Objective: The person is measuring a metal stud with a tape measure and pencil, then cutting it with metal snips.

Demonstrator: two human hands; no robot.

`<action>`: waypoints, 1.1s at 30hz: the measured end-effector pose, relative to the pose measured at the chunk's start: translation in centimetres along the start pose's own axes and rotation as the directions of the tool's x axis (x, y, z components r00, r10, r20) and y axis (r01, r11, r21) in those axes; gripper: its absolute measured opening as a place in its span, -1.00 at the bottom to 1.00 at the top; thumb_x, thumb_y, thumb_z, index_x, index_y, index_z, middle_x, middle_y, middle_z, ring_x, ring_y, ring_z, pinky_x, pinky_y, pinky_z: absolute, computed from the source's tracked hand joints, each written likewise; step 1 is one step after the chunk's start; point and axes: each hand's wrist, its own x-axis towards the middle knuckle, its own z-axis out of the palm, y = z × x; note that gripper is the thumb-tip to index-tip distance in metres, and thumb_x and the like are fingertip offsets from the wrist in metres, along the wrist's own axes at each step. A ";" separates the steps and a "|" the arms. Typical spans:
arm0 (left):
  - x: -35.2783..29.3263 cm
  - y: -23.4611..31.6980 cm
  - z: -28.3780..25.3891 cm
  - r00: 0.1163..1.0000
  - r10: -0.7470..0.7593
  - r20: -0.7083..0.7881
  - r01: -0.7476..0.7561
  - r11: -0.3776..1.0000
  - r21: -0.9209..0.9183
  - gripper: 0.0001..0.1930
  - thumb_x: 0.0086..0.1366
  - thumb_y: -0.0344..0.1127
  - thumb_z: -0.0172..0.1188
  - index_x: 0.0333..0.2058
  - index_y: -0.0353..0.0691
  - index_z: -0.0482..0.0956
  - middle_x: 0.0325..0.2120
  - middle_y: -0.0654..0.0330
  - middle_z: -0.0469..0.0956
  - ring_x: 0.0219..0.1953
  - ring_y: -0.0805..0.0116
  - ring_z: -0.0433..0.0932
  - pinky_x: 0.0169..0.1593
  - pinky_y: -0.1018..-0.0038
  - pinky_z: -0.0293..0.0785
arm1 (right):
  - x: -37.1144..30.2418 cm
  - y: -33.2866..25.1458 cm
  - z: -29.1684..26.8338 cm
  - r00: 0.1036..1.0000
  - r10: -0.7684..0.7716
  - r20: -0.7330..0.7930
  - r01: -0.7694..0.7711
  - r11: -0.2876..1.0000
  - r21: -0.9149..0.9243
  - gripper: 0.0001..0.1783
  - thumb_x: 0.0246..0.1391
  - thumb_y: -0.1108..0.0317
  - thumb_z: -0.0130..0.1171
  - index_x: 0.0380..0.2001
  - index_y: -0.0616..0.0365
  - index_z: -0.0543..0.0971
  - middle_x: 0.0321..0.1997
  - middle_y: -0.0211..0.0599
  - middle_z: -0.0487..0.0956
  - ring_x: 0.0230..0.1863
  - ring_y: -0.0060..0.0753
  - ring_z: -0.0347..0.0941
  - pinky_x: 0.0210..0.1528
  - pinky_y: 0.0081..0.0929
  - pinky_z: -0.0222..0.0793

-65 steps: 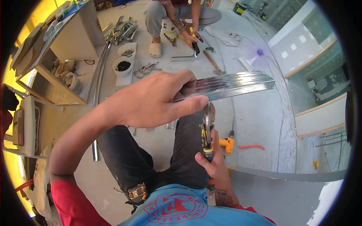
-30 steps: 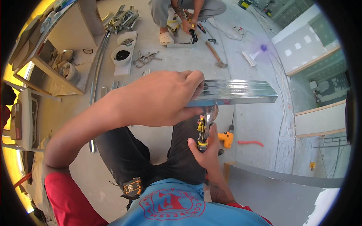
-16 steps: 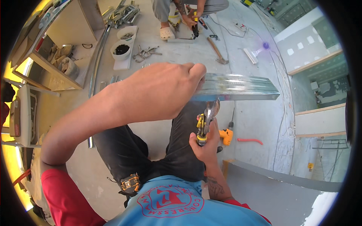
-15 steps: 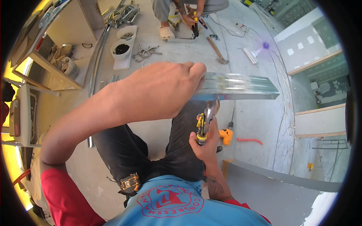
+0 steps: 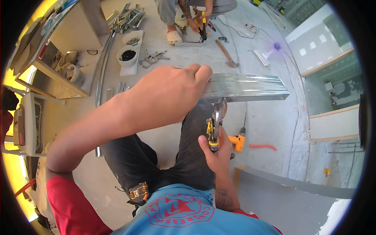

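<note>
left hand (image 5: 172, 94) grasps metal channel (image 5: 246, 85) near left end, midair | right hand (image 5: 220, 152) grasps snips (image 5: 216, 121), blades at near edge | probably light, stiff, slick; best held by flat sides

Head-worn fisheye, facing down past shirt (image 5: 196, 219); hands (image 5: 168, 96) close, floor (image 5: 270, 121) farther off.

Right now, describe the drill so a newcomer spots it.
Above the pale floor, the right hand grips snips. Just right of it is the drill, yellow-orange with a long thin bit, unlike the curved red strip beside it.
</note>
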 end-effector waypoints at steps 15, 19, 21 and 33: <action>0.0 0.5 -0.3 0.999 0.041 -0.013 -0.041 0.999 0.012 -0.68 0.13 -0.60 0.19 -0.15 -0.34 0.34 -0.38 -0.03 0.52 -0.33 -0.16 0.60 -0.31 0.09 0.47 | 1.1 0.5 1.2 0.967 -0.226 -0.115 0.208 0.967 -0.148 -0.59 0.10 0.30 0.43 -0.08 0.24 0.50 -0.29 -0.19 0.44 -0.30 -0.12 0.41 -0.24 -0.27 0.34; 0.2 0.6 -0.2 0.999 0.032 0.026 -0.032 0.999 0.011 -0.67 0.10 -0.62 0.18 -0.16 -0.33 0.34 -0.37 -0.02 0.52 -0.33 -0.17 0.60 -0.31 0.08 0.46 | 2.1 3.0 2.2 0.941 -0.278 -0.195 0.258 0.958 -0.122 -0.69 0.07 0.34 0.43 -0.27 0.23 0.50 -0.41 -0.25 0.40 -0.45 -0.26 0.33 -0.41 -0.36 0.25; 0.3 0.5 0.0 0.998 0.032 0.055 -0.031 0.999 -0.007 -0.67 0.09 -0.63 0.17 -0.16 -0.32 0.34 -0.37 -0.02 0.52 -0.33 -0.17 0.59 -0.31 0.08 0.46 | 2.6 3.0 2.2 0.935 -0.288 -0.206 0.268 0.956 -0.116 -0.70 0.06 0.35 0.44 -0.34 0.22 0.47 -0.45 -0.28 0.37 -0.49 -0.30 0.30 -0.44 -0.39 0.22; 0.4 -0.2 0.2 0.998 0.054 0.007 -0.054 0.996 -0.065 -0.72 0.13 -0.64 0.12 -0.20 -0.31 0.31 -0.43 -0.01 0.48 -0.36 -0.18 0.57 -0.34 0.05 0.41 | 3.4 4.3 2.7 0.896 -0.359 -0.260 0.339 0.933 -0.122 -0.67 -0.02 0.41 0.45 -0.48 0.20 0.41 -0.53 -0.29 0.33 -0.60 -0.31 0.24 -0.53 -0.40 0.14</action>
